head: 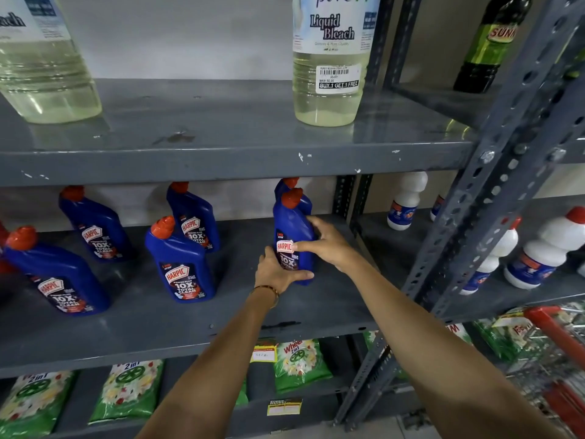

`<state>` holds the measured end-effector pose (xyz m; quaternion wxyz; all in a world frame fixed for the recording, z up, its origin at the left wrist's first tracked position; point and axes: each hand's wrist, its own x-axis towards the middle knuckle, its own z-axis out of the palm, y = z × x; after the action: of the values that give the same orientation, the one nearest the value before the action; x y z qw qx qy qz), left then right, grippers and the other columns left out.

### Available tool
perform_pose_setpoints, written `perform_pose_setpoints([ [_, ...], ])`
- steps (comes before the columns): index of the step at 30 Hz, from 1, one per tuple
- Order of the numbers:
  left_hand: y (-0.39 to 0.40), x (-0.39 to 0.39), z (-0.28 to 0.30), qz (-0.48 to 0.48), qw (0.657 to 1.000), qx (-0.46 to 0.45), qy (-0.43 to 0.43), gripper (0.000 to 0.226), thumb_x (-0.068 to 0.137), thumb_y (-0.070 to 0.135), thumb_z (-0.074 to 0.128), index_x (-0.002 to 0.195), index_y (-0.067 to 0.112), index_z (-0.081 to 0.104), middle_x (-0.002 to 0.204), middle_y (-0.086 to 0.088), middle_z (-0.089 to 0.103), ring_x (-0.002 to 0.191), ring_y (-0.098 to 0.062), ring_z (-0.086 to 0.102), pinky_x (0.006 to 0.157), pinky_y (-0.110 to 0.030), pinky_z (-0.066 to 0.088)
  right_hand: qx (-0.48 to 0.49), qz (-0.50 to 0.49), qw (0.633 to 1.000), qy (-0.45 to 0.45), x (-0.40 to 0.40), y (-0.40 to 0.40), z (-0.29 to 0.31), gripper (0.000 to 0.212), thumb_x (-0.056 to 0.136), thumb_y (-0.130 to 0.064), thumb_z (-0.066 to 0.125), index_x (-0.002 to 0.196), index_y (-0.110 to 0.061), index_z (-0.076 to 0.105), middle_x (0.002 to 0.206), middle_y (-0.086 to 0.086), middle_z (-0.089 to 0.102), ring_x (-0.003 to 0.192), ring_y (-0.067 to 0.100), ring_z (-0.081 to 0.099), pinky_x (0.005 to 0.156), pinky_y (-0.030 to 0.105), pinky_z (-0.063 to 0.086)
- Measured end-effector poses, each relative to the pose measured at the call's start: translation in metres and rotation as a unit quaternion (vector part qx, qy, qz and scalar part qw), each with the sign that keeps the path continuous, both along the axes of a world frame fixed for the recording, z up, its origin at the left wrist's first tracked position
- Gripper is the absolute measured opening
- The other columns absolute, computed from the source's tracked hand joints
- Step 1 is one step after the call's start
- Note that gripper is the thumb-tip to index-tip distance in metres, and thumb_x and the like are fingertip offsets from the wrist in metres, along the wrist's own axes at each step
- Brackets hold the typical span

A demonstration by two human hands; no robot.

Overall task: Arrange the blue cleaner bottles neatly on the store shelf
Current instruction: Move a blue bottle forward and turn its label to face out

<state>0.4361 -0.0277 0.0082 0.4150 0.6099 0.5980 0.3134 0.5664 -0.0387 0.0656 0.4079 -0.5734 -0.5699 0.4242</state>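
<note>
Several blue cleaner bottles with red caps stand on the middle grey shelf (pixel 190 321). Both hands hold the front right bottle (pixel 291 226), which stands upright on the shelf. My left hand (pixel 277 272) wraps its lower front and base; my right hand (pixel 326 243) grips its right side, thumb across the label. Directly behind it another blue bottle (pixel 285 185) shows only its top. Further left stand a middle pair, front (pixel 182 264) and back (pixel 194 217), and a left pair, front (pixel 58 274) and back (pixel 95 226).
Liquid bleach bottles (pixel 329 64) stand on the shelf above. White bottles (pixel 550 248) fill the neighbouring rack to the right, past a perforated steel upright (pixel 474 217). Green detergent packs (pixel 126 394) lie on the shelf below. A red shopping basket (pixel 557 337) sits at lower right.
</note>
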Motion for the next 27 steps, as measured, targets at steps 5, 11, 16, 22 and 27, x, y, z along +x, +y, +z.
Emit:
perform_pose_setpoints([
  [5,0.013,-0.013,-0.001,-0.001,0.999,0.027,0.019,0.052,0.062,0.014,0.081,0.109,0.009,0.057,0.109,-0.013,0.068,0.102,-0.029,0.063,0.092,-0.043,0.052,-0.028,0.046,0.998,-0.006,0.01,0.005,-0.004,0.062,0.074,-0.001,0.071,0.128,-0.021,0.048,0.125,0.004,0.059,0.113,0.02,0.058,0.099,0.041,0.047],
  [11,0.014,-0.011,-0.005,-0.025,0.997,0.018,0.066,0.048,0.074,0.022,0.074,0.113,0.003,0.054,0.111,-0.016,0.066,0.101,-0.031,0.062,0.088,-0.039,0.051,-0.059,0.042,0.997,0.001,0.019,0.012,-0.016,0.067,0.079,0.001,0.065,0.137,-0.023,0.041,0.137,0.005,0.053,0.122,0.021,0.053,0.1,0.043,0.047],
  [16,0.013,-0.01,-0.011,-0.034,0.999,0.003,0.043,0.044,0.081,0.025,0.067,0.114,0.002,0.05,0.114,-0.017,0.064,0.103,-0.03,0.061,0.086,-0.037,0.05,-0.061,0.023,0.998,0.011,0.028,0.01,-0.019,0.068,0.079,-0.002,0.067,0.138,-0.022,0.039,0.139,0.003,0.05,0.125,0.02,0.05,0.102,0.043,0.046],
  [22,0.003,-0.009,-0.025,-0.063,0.997,-0.027,-0.039,0.045,0.088,0.029,0.057,0.125,0.007,0.045,0.127,-0.015,0.058,0.114,-0.028,0.056,0.094,-0.034,0.046,-0.106,-0.017,0.993,0.046,0.032,-0.008,-0.059,0.07,0.077,-0.028,0.072,0.138,-0.022,0.039,0.142,0.0,0.048,0.124,0.015,0.049,0.108,0.043,0.041],
  [27,0.002,-0.006,-0.031,-0.052,0.995,-0.025,-0.084,0.042,0.091,0.029,0.053,0.126,0.009,0.045,0.127,-0.015,0.057,0.109,-0.023,0.056,0.094,-0.032,0.046,-0.096,-0.035,0.991,0.091,0.024,-0.016,-0.075,0.061,0.087,-0.028,0.061,0.142,-0.021,0.033,0.145,-0.001,0.043,0.122,0.008,0.043,0.108,0.034,0.037],
])
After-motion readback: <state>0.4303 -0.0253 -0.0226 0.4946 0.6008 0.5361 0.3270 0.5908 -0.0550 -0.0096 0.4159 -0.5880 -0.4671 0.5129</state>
